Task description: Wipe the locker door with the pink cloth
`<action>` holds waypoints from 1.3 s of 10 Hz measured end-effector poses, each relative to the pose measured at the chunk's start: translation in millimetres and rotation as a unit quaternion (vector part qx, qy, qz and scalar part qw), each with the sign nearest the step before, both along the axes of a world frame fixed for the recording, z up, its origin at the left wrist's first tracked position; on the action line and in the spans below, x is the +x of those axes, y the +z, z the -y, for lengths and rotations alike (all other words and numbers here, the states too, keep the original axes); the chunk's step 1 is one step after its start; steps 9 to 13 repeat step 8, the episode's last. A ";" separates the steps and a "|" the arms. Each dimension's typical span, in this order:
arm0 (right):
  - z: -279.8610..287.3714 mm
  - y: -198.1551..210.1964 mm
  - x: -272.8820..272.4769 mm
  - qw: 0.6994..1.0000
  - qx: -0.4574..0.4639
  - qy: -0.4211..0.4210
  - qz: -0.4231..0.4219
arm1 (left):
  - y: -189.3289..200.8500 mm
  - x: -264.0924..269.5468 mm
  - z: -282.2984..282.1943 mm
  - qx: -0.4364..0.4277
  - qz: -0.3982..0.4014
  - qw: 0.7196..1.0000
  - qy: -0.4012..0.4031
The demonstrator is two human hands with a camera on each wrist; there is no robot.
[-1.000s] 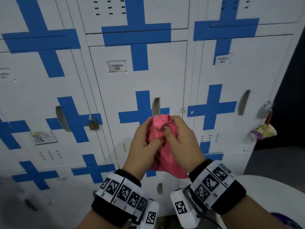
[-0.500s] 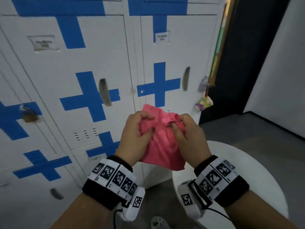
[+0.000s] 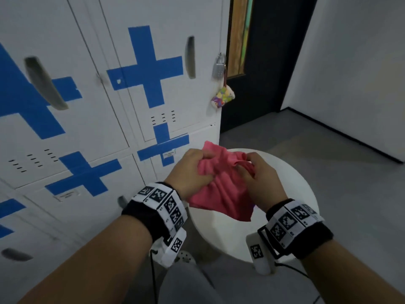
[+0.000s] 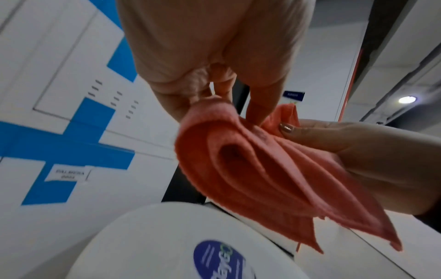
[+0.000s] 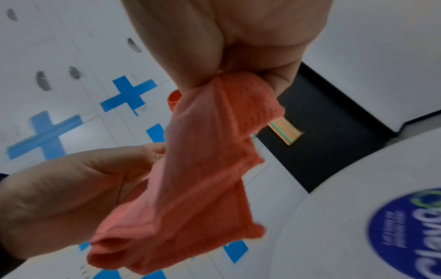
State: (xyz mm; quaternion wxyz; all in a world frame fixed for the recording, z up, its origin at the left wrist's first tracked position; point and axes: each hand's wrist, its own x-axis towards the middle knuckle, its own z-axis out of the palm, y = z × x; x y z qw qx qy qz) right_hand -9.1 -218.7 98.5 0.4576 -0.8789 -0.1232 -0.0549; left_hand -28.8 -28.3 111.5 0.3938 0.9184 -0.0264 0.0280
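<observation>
Both my hands hold the pink cloth (image 3: 221, 187) in the air above a round white lid. My left hand (image 3: 192, 170) grips its left side with curled fingers, and my right hand (image 3: 256, 174) pinches its bunched right edge. The cloth (image 4: 262, 169) hangs in loose folds below my fingers and looks orange-pink in the wrist views, as the cloth (image 5: 203, 179) does from the right. White locker doors (image 3: 140, 40) with blue tape crosses stand to the left, apart from the cloth.
A round white lid (image 3: 291, 194) with a blue label (image 4: 219, 260) sits right under my hands. A padlock (image 3: 219, 66) with a colourful pouch (image 3: 222, 97) hangs on the rightmost locker. A dark doorway (image 3: 263, 84) and grey floor (image 3: 317, 150) lie to the right.
The view has swung right and down, away from the lockers toward the white lid. My hands have lowered with the cloth and spread it slightly.
</observation>
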 end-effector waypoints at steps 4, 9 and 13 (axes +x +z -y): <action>44.4 -95.1 15.2 0.982 -0.092 -0.042 -0.161 | -72.1 34.2 35.2 0.100 -0.174 0.978 -0.065; 47.9 -138.5 24.3 0.969 -0.132 -0.085 -0.193 | -84.3 28.3 46.9 0.074 -0.217 0.967 -0.108; 47.9 -138.5 24.3 0.969 -0.132 -0.085 -0.193 | -84.3 28.3 46.9 0.074 -0.217 0.967 -0.108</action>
